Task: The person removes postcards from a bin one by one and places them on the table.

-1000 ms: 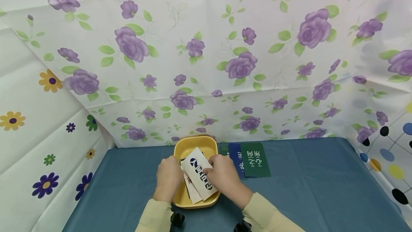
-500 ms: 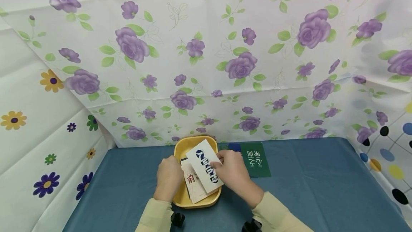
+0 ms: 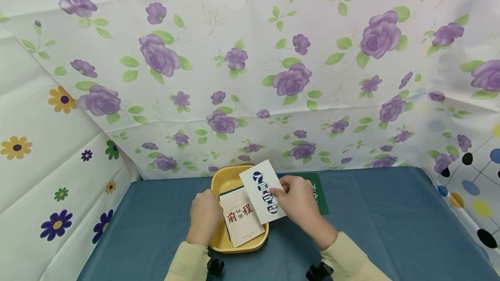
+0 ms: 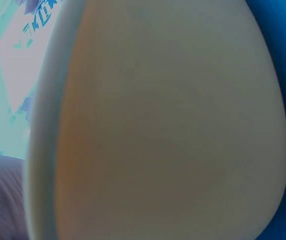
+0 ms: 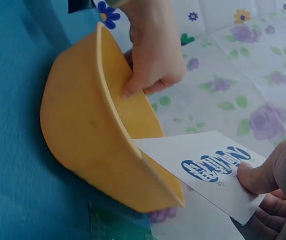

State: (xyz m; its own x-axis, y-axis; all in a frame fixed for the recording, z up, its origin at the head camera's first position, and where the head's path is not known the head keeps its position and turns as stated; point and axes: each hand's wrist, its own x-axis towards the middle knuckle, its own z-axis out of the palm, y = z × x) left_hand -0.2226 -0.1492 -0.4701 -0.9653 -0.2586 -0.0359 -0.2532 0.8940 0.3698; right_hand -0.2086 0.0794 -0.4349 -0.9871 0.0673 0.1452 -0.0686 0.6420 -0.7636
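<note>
A white card (image 3: 261, 198) printed with blue characters is pinched between the thumb and fingers of my right hand (image 3: 300, 198). It is tilted above the right rim of a yellow plastic basin (image 3: 224, 176). My left hand (image 3: 205, 214) grips the basin's left rim; in the right wrist view the left thumb (image 5: 132, 86) lies inside the wall. A cream card (image 3: 242, 220) with red and black characters lies in the basin, a dark edge showing beneath it. The basin's outer wall (image 4: 173, 120) fills most of the left wrist view, hiding the left fingers.
A green card (image 3: 321, 194) with white characters lies on the blue tablecloth (image 3: 375, 220) right of the basin, partly behind my right hand. A floral sheet (image 3: 265, 81) hangs along the table's back edge, with patterned sheets at both sides.
My right hand has moved the white card rightward and up, uncovering more of the cream card. The hand now covers more of the cards beside the basin. My left hand keeps its place.
</note>
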